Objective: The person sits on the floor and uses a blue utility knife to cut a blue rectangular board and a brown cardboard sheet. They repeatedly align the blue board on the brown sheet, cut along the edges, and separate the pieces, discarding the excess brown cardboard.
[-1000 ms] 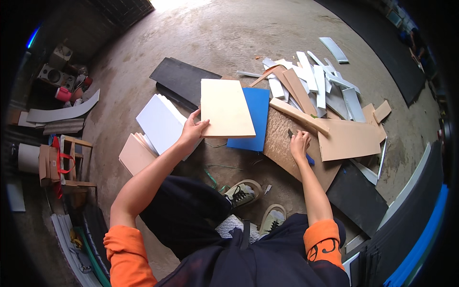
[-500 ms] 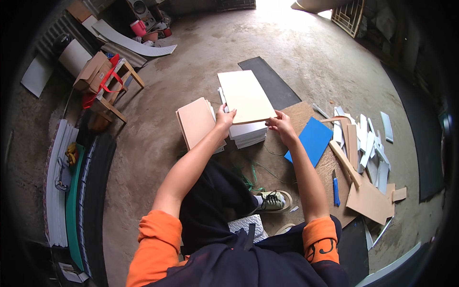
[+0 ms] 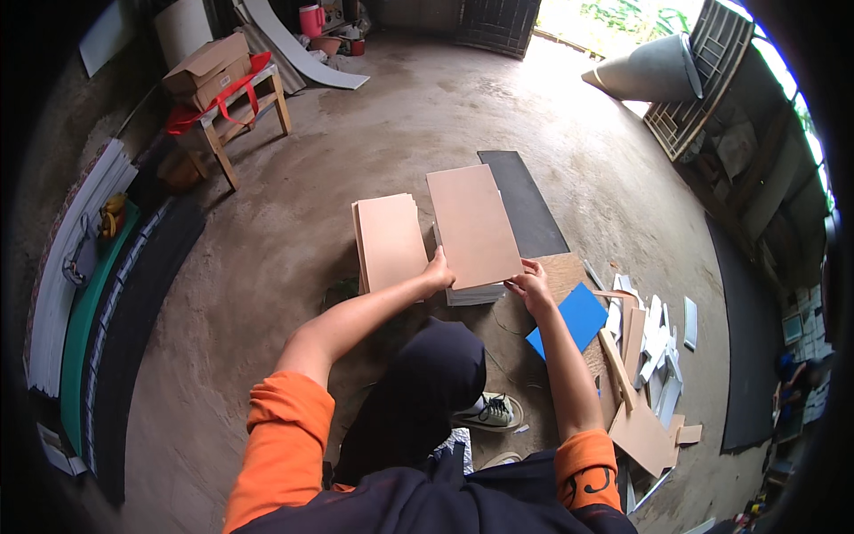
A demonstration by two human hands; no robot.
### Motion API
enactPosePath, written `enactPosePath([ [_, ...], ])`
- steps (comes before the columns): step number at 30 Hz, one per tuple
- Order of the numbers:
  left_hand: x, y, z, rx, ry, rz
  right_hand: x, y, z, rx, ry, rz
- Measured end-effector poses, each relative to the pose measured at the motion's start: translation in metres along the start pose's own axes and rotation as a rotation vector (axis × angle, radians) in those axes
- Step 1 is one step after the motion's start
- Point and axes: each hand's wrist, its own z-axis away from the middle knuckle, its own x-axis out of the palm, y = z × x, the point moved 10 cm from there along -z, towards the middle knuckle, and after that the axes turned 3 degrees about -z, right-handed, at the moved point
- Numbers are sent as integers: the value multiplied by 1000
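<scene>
Holding a tan board (image 3: 476, 227) — concrete floor (image 3: 374, 125) below, doorway (image 3: 578, 20) bright.

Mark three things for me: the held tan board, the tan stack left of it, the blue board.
Held tan board (image 3: 474, 225): head view, middle of its broad face.
Tan stack (image 3: 391, 242): head view, its top face.
Blue board (image 3: 581, 317): head view, its visible upper face.

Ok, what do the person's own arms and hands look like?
The left hand and right hand are bare, with no gloves, and the forearms are uncovered. The left sleeve and right sleeve are orange and rolled up; the right one carries a dark, curving marking.
</scene>
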Motion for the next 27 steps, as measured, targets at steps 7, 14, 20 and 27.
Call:
enactPosePath([
  [7, -51, -43, 48, 92, 422, 100, 61, 34, -25, 39, -61, 198],
  [14, -132, -106, 82, 0, 809, -153, 156, 76, -26, 115, -396, 328],
  [20, -139, -110, 93, -378, 782, -262, 171, 86, -7, 124, -537, 821],
  [27, -28, 44, 50, 316, 540, -193, 40, 10, 31, 14, -591, 839],
])
